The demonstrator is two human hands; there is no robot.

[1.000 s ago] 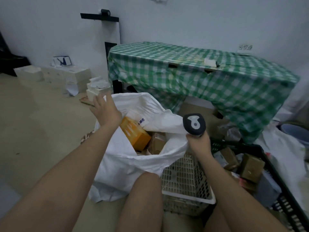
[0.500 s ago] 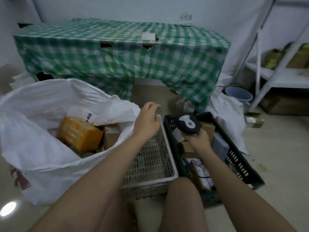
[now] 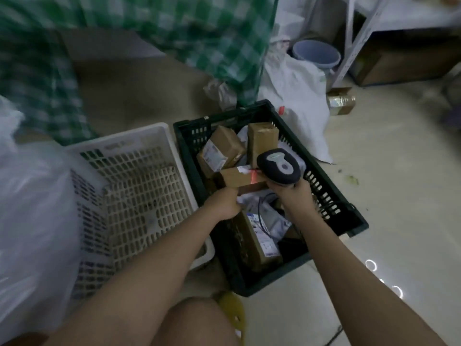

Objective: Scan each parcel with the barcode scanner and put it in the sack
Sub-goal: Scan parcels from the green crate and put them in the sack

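Note:
My left hand [image 3: 222, 204] grips a small brown cardboard parcel [image 3: 239, 179] over the black crate [image 3: 334, 208]. My right hand [image 3: 291, 196] holds the dark barcode scanner [image 3: 279, 166] just right of it. A red scan line falls on the parcel's end near its white label. Several more brown parcels lie in the crate, among them a box [image 3: 219, 152] and an upright box [image 3: 262, 139]. The white sack [image 3: 32, 216] fills the left edge; its contents are out of sight.
A white perforated basket [image 3: 129, 186] stands between sack and crate. A green checked tablecloth [image 3: 174, 28] hangs behind. A white bag [image 3: 296, 96], a grey bucket [image 3: 315, 54], a small box [image 3: 340, 101] and a metal shelf leg [image 3: 349, 46] are at the right.
My view swung right and down from the sack to the crate. My left hand left the sack and took hold of a parcel; the scanner came down beside it.

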